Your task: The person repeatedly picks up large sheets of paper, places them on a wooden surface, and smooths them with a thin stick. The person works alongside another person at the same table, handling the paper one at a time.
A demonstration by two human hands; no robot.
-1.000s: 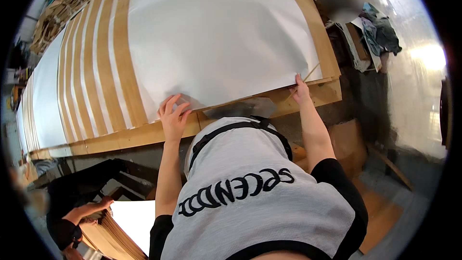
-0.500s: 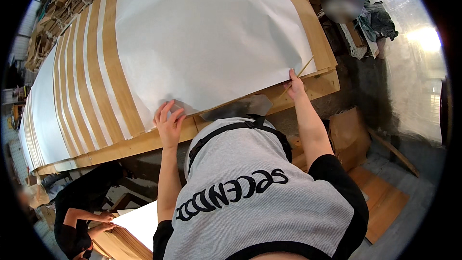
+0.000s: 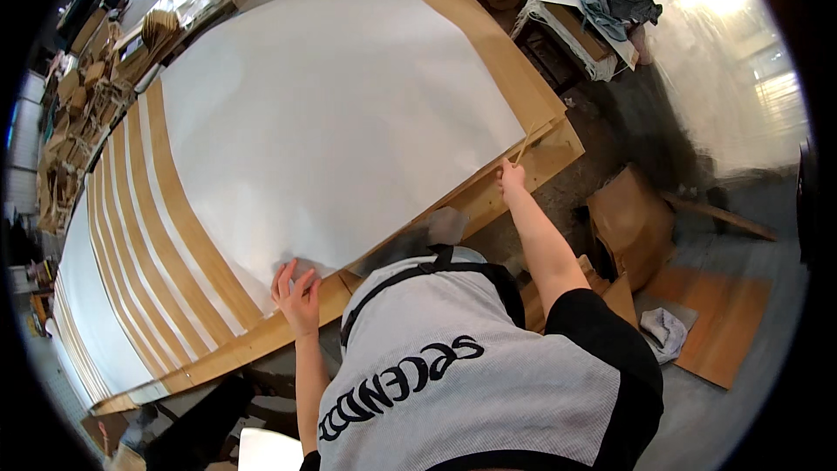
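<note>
A large white sheet (image 3: 331,105) lies over brown, wood-coloured sheets (image 3: 475,26) on a long wooden table (image 3: 562,144). My right hand (image 3: 512,179) is closed around a thin yellowish stick (image 3: 526,144) at the sheet's near right corner, and the stick's tip points away from me. At the near edge, toward the left, my left hand (image 3: 296,301) rests its fingertips on the white sheet, with the fingers apart. Whether its thumb is under the sheet's edge cannot be made out.
White and brown strips (image 3: 179,196) of staggered sheets run along the left. A cloth-topped stool (image 3: 580,26) stands beyond the right end. Brown cardboard (image 3: 632,218) and a wood-coloured board (image 3: 724,323) lie on the floor at right. Part of another person's dark clothing (image 3: 200,419) shows at lower left.
The view has shifted, showing more of the table's far side and less of the other person. My right hand still grips the stick, now more upright; my left hand stays at the near edge.
</note>
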